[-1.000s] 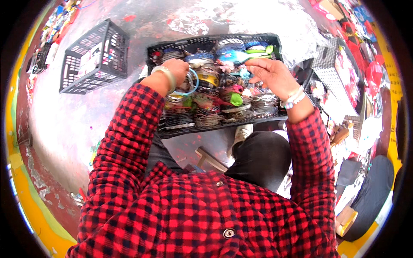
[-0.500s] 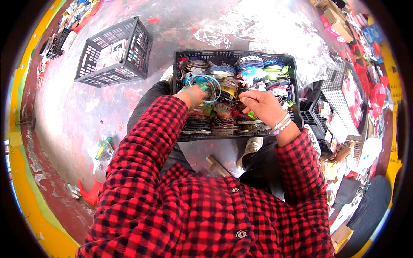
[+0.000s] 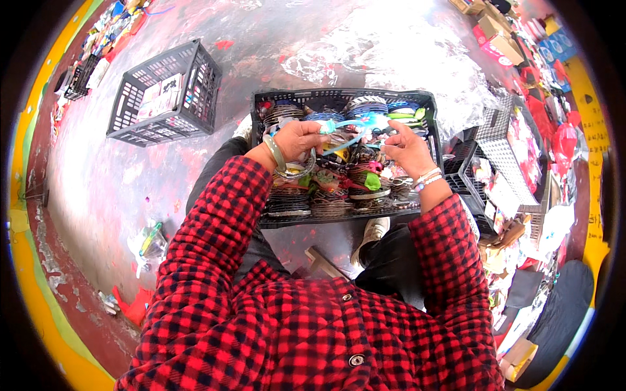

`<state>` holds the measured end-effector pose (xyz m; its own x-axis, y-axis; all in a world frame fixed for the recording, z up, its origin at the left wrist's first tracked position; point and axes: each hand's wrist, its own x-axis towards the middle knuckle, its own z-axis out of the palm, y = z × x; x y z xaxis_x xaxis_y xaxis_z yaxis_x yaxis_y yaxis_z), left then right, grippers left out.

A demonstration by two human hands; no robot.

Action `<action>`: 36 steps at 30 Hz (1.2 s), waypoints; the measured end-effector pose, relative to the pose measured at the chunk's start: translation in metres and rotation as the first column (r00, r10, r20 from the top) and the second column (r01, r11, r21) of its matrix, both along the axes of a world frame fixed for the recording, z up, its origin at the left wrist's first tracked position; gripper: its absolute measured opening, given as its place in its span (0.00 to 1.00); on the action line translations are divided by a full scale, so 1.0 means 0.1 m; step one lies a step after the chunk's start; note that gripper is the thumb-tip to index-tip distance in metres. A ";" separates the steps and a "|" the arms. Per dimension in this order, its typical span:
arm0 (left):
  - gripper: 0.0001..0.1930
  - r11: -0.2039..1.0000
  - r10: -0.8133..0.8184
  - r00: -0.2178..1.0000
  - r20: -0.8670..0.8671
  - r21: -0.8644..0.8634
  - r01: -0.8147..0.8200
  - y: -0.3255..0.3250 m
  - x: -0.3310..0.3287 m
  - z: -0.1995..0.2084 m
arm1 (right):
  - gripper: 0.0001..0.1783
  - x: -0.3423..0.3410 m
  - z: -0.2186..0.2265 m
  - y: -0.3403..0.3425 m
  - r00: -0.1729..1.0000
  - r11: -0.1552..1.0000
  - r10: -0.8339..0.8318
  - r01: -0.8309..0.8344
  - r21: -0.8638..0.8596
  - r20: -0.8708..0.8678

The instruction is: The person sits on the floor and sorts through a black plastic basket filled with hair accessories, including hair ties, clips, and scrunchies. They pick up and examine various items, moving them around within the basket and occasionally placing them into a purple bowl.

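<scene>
You are wearing a red-and-black checked shirt (image 3: 297,329). In front of you, a black plastic crate (image 3: 313,96) is holding packed bundles of thin headbands (image 3: 329,202), while a smaller-looking slatted crate (image 3: 195,98) is standing on the floor to your left. Your left hand (image 3: 297,140) is pinching a light-blue headband (image 3: 355,124) above the full crate; your right hand (image 3: 407,150) is bending its fingers at the other end, whether gripping you cannot tell. Beaded bracelets (image 3: 428,178) are circling your right wrist.
</scene>
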<state>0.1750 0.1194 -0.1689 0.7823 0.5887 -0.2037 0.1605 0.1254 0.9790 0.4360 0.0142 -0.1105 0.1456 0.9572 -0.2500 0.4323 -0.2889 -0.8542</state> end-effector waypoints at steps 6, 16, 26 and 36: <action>0.07 0.984 -0.117 0.980 0.164 -0.117 0.137 -0.19 0.20 0.52 | 0.16 0.14 0.11 0.01 0.971 0.986 0.061 -0.096 -0.140 -0.233; 0.06 0.987 -0.017 0.978 0.207 -0.151 0.049 -0.16 0.56 0.29 | 0.07 0.45 0.23 -0.05 0.960 0.983 0.038 -0.085 -0.162 -0.276; 0.06 0.940 -0.199 0.968 -0.155 0.248 0.233 -0.49 0.71 -0.23 | 0.06 0.87 -0.41 -0.56 0.955 0.957 0.287 -0.283 -0.063 0.068; 0.11 0.506 0.012 1.000 0.003 0.863 -0.008 -0.13 0.99 -0.51 | 0.13 0.99 -0.76 -0.23 0.780 0.903 0.211 -0.387 0.188 0.589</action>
